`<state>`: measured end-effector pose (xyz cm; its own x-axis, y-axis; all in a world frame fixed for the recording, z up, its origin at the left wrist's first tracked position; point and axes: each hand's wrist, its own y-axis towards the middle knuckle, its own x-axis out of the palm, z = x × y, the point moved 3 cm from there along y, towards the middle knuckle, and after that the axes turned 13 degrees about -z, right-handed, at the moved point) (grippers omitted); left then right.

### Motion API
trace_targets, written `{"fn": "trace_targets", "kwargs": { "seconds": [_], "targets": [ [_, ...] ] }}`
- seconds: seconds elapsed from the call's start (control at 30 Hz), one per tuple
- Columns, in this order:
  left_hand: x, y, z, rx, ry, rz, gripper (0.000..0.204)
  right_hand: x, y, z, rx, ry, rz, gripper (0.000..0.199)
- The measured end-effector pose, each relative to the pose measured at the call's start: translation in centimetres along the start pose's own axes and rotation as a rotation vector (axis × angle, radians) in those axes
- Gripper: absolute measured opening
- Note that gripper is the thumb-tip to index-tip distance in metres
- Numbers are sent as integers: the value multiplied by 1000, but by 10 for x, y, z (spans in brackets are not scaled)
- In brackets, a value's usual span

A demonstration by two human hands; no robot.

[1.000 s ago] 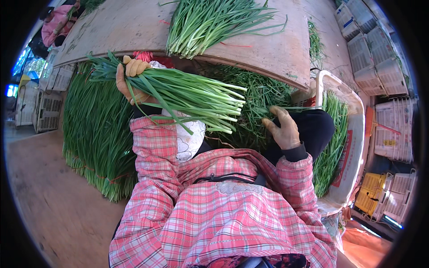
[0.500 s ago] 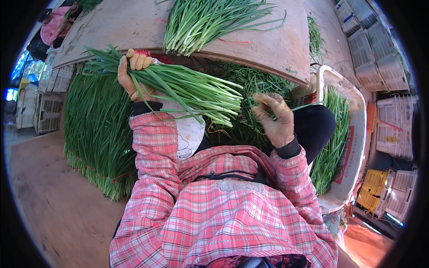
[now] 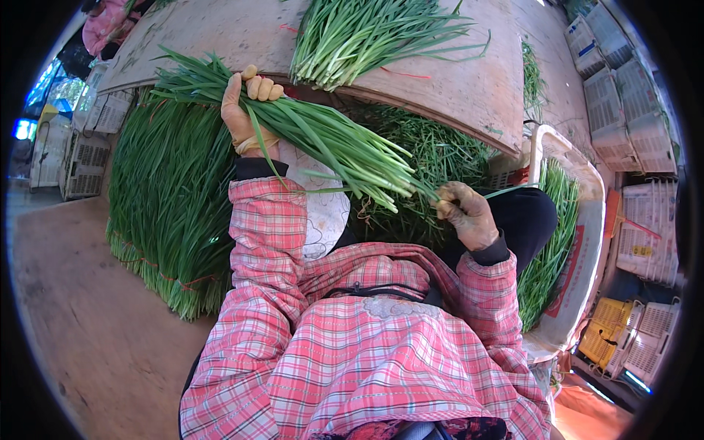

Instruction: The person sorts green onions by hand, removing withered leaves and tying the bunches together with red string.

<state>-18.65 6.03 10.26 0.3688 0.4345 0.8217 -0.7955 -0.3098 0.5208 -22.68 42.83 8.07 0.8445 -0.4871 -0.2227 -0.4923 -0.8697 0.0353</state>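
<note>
My left hand [image 3: 249,110] is wrapped round a bunch of garlic chives [image 3: 337,143], held aslant above my lap. The leafy tops stick out to the left and the pale cut ends point right. Just beyond those ends, my right hand [image 3: 469,216] is closed in a pinch on a chive blade [image 3: 510,191], part of which shows to the right of the fingers. Both hands look gloved or coated in a tan colour. A second bunch of chives [image 3: 367,44] lies on the wooden board [image 3: 469,95] ahead of me, its pale ends toward me.
Tied chive bundles [image 3: 169,213] stand packed together at my left. Loose green leaves [image 3: 440,150] are heaped below the board's edge. A white basket [image 3: 587,257] with chives is at my right. Plastic crates [image 3: 623,103] line the right side. A person in pink [image 3: 106,29] is at far left.
My right hand has moved down and closed its fingers near the bunch's cut ends. The whole scene has shifted slightly right in the view. My left hand keeps its hold.
</note>
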Motion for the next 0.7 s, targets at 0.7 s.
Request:
{"fn": "trace_targets", "kwargs": {
  "seconds": [0.7],
  "targets": [
    [-9,5,-1,-18,45,-7,22,13,9,-20,46,-196,134,26]
  ]
}}
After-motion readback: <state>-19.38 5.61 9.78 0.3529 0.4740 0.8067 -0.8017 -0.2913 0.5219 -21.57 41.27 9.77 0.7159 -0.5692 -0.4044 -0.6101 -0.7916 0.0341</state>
